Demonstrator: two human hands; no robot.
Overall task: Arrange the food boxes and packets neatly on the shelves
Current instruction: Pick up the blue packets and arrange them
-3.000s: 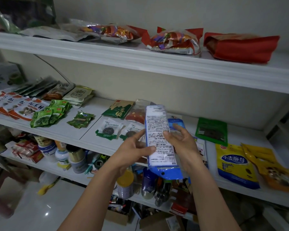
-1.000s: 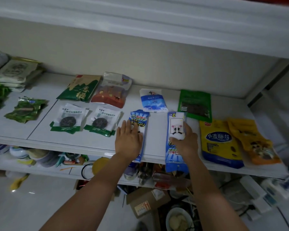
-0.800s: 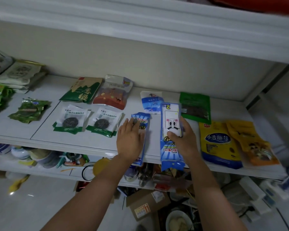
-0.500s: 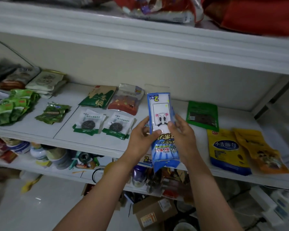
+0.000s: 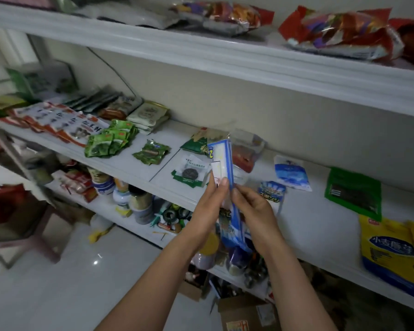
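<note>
Blue-and-white plastic long packet (image 5: 221, 161), held upright and almost edge-on in the air in front of the middle shelf (image 5: 320, 225), with its lower end hanging below the shelf's front edge; left hand (image 5: 207, 211) pinches the packet's left side between thumb and fingers; right hand (image 5: 256, 211) pinches the right edge with curled fingers. Just behind the right hand a second blue packet (image 5: 271, 192) lies flat on the shelf; beyond it, a small blue pouch (image 5: 290, 173); farther right, a dark green pouch (image 5: 353, 194) and, near the front edge, a yellow bag (image 5: 390, 254). Left of the held packet lies a white sachet (image 5: 191, 172) with a dark disc; behind the packet, a red-filled clear pouch (image 5: 246, 156); well to the left, a heap of green packets (image 5: 110, 142). Overhead, the upper shelf (image 5: 225, 58) carries red foil bags (image 5: 339, 32).
</note>
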